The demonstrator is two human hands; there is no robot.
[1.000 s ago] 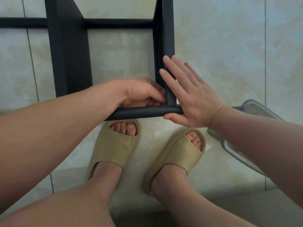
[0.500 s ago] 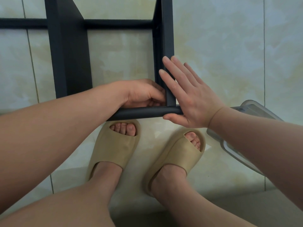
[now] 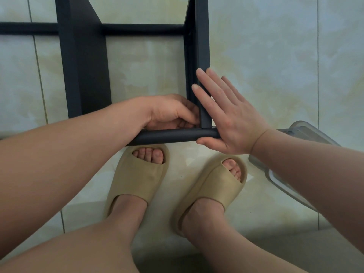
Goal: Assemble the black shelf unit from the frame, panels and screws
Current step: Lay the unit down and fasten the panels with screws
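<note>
The black shelf frame [image 3: 169, 135] lies on the tiled floor in front of me, a round bar nearest my feet. A black panel [image 3: 86, 75] stands in it on the left, and a narrower black panel [image 3: 201, 46] on the right meets the near bar at a corner. My right hand [image 3: 226, 117] lies flat against the outer side of that right panel, fingers straight, thumb under the bar's end. My left hand [image 3: 171, 113] is curled inside the corner, fingertips pinched at the joint; what they hold is hidden.
A clear plastic container [image 3: 295, 154] lies on the floor at the right, partly behind my right forearm. My feet in tan slippers [image 3: 137, 176] stand just below the near bar. Another frame bar [image 3: 141, 29] crosses at the top.
</note>
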